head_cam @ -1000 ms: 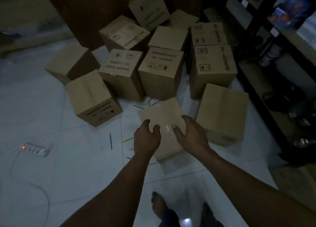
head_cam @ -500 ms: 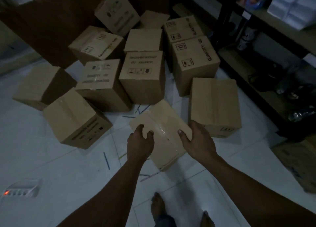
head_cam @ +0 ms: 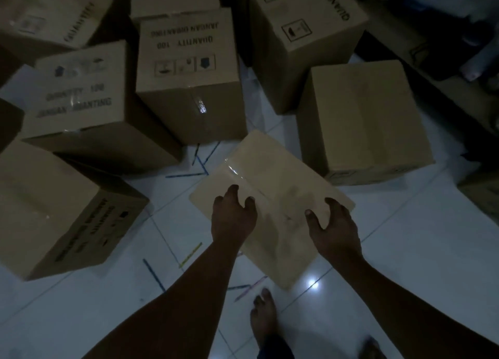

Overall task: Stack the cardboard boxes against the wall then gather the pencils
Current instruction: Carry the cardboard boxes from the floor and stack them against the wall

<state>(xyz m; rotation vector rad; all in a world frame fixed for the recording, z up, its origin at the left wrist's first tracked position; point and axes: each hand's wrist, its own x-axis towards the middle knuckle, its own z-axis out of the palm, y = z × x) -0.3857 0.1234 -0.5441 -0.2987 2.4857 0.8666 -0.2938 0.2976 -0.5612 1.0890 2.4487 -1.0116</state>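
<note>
A plain taped cardboard box (head_cam: pixel 272 180) lies skewed on the white tile floor in the middle. Both my hands are on its top face. My left hand (head_cam: pixel 233 218) rests near its left edge with bent fingers. My right hand (head_cam: pixel 333 226) has its fingers spread toward the right edge. Several more cardboard boxes surround it: a printed one (head_cam: pixel 189 69) behind, another (head_cam: pixel 78 94) to the left, a big one (head_cam: pixel 48 210) at near left, a plain one (head_cam: pixel 361 115) at right. Pencils lie scattered on the floor: a blue pencil (head_cam: pixel 154 275), a yellow pencil (head_cam: pixel 190 254), a pink pencil (head_cam: pixel 249 288), more blue pencils (head_cam: pixel 201 160) behind the box.
My bare feet (head_cam: pixel 263 318) stand just below the box. Dark shelving (head_cam: pixel 442 42) runs along the right side. Another brown box edge (head_cam: pixel 483 194) shows at far right. A bright light spot (head_cam: pixel 312 283) reflects off the tiles.
I have leaned in closer and lower over the boxes. Both hands have settled farther onto the middle box's top.
</note>
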